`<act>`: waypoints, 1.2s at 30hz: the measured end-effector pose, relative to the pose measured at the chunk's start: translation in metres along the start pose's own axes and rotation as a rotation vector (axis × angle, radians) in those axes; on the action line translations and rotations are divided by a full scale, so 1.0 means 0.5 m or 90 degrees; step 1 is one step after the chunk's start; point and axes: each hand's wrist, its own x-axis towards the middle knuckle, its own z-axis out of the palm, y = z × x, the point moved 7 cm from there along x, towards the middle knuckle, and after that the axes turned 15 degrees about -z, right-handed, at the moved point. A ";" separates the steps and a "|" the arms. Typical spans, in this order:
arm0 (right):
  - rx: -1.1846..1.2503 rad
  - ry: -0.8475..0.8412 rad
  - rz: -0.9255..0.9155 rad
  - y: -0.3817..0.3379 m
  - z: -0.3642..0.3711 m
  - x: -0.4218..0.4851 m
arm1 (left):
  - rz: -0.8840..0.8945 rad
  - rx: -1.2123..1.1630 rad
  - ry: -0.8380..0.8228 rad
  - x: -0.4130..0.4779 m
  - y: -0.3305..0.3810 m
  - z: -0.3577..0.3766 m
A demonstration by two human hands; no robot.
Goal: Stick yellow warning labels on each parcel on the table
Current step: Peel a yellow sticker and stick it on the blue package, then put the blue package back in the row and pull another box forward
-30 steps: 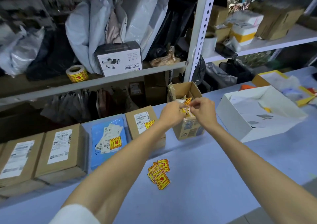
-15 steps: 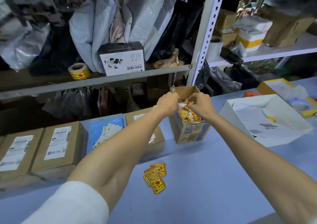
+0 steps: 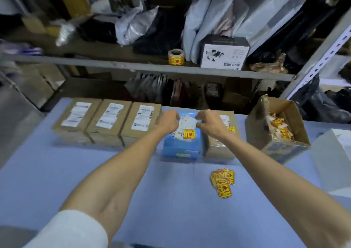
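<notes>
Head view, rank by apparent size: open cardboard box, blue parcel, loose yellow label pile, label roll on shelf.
1. open cardboard box
2. blue parcel, partly covered
3. pile of loose yellow labels
4. label roll on the shelf. It sits farther from the camera, so its true size against the pile is unsure.

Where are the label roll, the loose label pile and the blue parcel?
label roll [image 3: 176, 57], head view, printed outer side.
loose label pile [image 3: 222, 183], head view, pile's middle.
blue parcel [image 3: 181, 147], head view, bare near face.
</notes>
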 end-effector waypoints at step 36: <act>0.244 -0.054 0.252 -0.132 0.390 0.174 | -0.126 -0.167 -0.125 0.123 -0.393 -0.009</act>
